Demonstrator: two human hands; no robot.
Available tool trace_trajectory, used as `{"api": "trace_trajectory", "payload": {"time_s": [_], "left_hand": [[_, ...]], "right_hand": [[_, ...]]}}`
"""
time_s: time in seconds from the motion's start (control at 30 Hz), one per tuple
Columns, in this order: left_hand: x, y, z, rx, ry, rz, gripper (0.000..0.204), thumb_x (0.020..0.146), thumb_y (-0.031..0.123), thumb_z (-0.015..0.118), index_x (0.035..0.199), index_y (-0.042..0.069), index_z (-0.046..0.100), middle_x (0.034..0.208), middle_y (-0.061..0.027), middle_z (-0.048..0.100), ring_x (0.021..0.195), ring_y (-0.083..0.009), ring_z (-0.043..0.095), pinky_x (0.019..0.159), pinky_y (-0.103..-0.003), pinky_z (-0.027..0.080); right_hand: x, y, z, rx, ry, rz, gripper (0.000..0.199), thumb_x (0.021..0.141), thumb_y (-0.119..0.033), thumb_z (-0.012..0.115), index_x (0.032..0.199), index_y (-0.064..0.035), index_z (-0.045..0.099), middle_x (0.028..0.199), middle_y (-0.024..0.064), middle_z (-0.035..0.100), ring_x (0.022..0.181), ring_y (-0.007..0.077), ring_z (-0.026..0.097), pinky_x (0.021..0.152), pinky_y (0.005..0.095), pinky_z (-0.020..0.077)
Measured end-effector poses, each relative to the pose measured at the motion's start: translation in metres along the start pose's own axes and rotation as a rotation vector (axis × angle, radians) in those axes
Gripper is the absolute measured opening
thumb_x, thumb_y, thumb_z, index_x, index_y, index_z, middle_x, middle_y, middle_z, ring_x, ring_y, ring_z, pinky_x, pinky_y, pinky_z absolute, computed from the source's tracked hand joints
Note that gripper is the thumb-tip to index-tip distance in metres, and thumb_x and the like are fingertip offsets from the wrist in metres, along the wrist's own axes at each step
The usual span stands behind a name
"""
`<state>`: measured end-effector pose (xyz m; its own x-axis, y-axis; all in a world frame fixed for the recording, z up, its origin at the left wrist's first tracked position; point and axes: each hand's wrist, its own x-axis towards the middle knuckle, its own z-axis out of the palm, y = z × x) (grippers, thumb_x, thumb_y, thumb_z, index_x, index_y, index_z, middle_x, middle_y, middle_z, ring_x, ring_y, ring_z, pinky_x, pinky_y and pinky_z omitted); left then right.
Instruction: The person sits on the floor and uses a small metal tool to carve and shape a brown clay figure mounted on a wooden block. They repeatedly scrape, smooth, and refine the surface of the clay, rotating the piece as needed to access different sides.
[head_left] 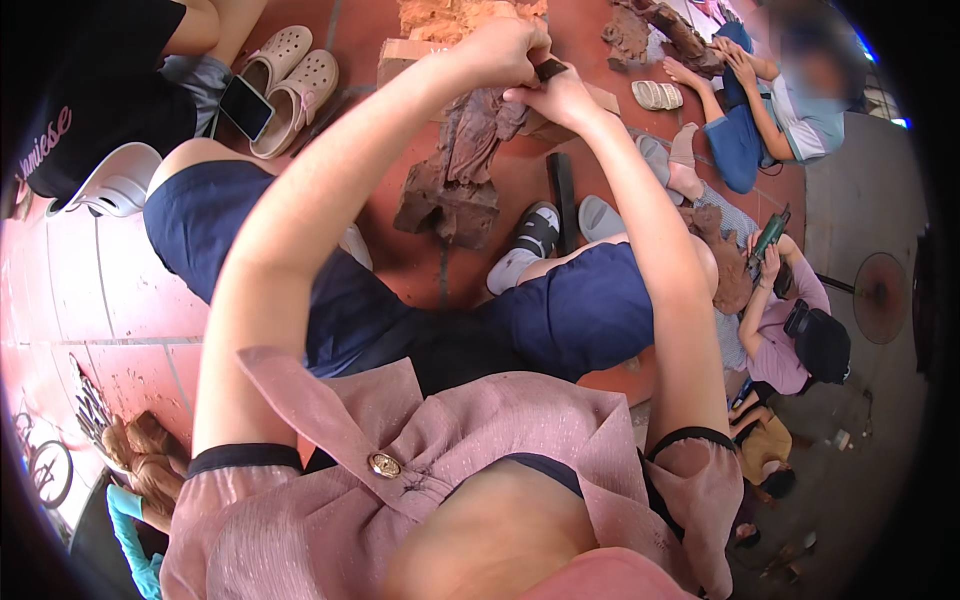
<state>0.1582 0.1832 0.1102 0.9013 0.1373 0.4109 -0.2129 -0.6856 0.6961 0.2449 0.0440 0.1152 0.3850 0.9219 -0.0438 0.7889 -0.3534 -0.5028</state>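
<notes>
Both my arms reach forward over a reddish-brown wood carving (pixel 478 135) with folded, drapery-like shapes and a rough block base (pixel 452 208). It leans between my knees, above the tiled floor. My left hand (pixel 505 52) is closed, its fingers pinching a small dark flat piece (pixel 549 69) that looks like folded sandpaper. From the other side my right hand (pixel 560 98) is also closed at that piece, with its thumb close to the carving's upper end. My fingers partly hide the piece and the top of the carving.
An orange carved wood block (pixel 450 18) sits on a cardboard box (pixel 398 60) ahead. Beige clogs (pixel 300 95) and a phone (pixel 243 108) are at the left, beside a seated person. At right, one person holds a green power tool (pixel 768 240) against a carving (pixel 722 255).
</notes>
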Motion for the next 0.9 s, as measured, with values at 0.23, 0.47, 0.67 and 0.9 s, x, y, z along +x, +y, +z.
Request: {"api": "trace_trajectory", "payload": {"time_s": [0.23, 0.47, 0.67, 0.9], "left_hand": [[0.011, 0.031, -0.026, 0.227, -0.242, -0.027, 0.022, 0.065, 0.007, 0.060, 0.087, 0.006, 0.063, 0.079, -0.0135, 0.064, 0.078, -0.0307, 0.064, 0.069, -0.041, 0.050], [0.008, 0.021, -0.036, 0.206, -0.317, 0.085, 0.034, 0.065, 0.004, 0.060, 0.098, 0.008, 0.066, 0.084, -0.0165, 0.065, 0.082, -0.0318, 0.063, 0.074, -0.041, 0.049], [-0.004, 0.039, -0.044, 0.192, -0.338, 0.018, 0.042, 0.069, 0.001, 0.057, 0.110, 0.012, 0.063, 0.091, -0.0187, 0.065, 0.088, -0.0325, 0.062, 0.079, -0.040, 0.048], [0.001, 0.013, -0.042, 0.307, -0.288, 0.205, 0.016, 0.062, 0.013, 0.065, 0.076, 0.005, 0.066, 0.077, -0.0194, 0.064, 0.076, -0.0359, 0.063, 0.071, -0.045, 0.048]], "right_hand": [[0.003, -0.001, -0.004, -0.009, -0.009, 0.110, 0.046, 0.071, -0.036, 0.075, 0.102, -0.0042, 0.062, 0.089, 0.0103, 0.068, 0.086, 0.0199, 0.064, 0.077, 0.0339, 0.0497], [0.005, -0.040, -0.017, -0.058, -0.083, 0.140, 0.050, 0.071, -0.034, 0.076, 0.102, 0.0023, 0.061, 0.093, 0.0162, 0.067, 0.087, 0.0216, 0.064, 0.078, 0.0332, 0.0495], [0.001, -0.031, -0.013, -0.060, -0.048, 0.219, 0.041, 0.068, -0.029, 0.077, 0.100, -0.0061, 0.065, 0.093, 0.0112, 0.068, 0.092, 0.0238, 0.065, 0.081, 0.0359, 0.0495], [0.016, -0.010, -0.003, -0.280, -0.045, 0.140, 0.050, 0.067, -0.050, 0.073, 0.084, -0.0027, 0.069, 0.082, 0.0181, 0.067, 0.084, 0.0329, 0.065, 0.076, 0.0399, 0.0510]]}}
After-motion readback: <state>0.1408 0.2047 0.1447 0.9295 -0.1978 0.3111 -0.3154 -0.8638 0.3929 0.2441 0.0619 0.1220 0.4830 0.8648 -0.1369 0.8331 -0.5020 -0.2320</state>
